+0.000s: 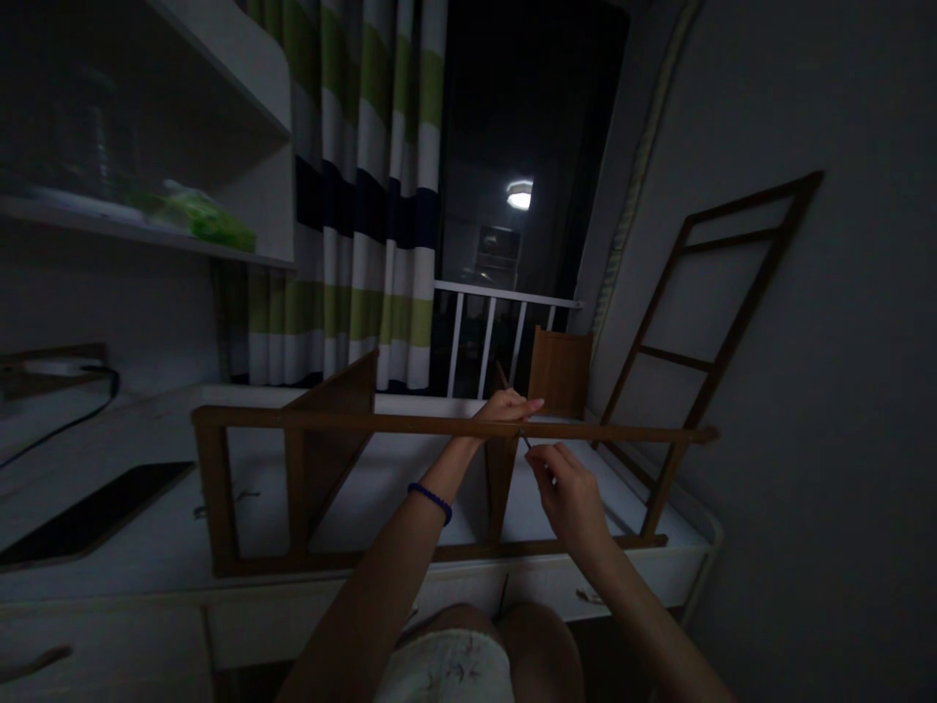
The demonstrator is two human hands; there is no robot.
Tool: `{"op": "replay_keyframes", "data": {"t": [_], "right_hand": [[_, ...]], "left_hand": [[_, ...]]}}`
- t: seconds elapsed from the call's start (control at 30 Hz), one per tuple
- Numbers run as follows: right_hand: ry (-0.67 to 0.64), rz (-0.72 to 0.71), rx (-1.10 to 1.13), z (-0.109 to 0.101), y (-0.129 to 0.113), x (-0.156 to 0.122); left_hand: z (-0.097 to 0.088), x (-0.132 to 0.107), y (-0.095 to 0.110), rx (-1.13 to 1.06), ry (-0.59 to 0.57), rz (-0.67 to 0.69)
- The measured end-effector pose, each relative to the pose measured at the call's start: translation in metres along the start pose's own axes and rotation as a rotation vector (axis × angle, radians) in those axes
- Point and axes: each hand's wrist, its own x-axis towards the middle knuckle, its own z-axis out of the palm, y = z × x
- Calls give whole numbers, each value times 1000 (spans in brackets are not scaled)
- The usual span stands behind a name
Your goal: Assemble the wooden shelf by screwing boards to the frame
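Note:
A brown wooden ladder-shaped frame [410, 424] stands on its long edge across the white desk, with boards set crosswise behind it. My left hand [507, 404] reaches over the top rail and is closed around the upper part of the middle board [502, 478]; its thumb points right. Just below that rail, my right hand [567, 483] pinches a short, thin metal rod [525, 440], which looks like a hex key or a screw. The rod's far end meets the rail where the middle board joins it. Dim light hides its exact shape.
A second wooden frame [677, 358] leans against the right wall. Near the window stands a brown panel [562, 373]. Another board [341, 439] slants behind the frame's left part. A dark flat tablet-like device [95, 513] and small metal pieces [247, 494] lie on the white desk [417, 478].

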Motion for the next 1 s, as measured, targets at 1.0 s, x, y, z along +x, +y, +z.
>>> {"op": "replay_keyframes", "data": {"t": [1.0], "right_hand": [[-217, 61, -345, -18, -44, 61]], "left_hand": [[-5, 0, -6, -157, -26, -133]]}}
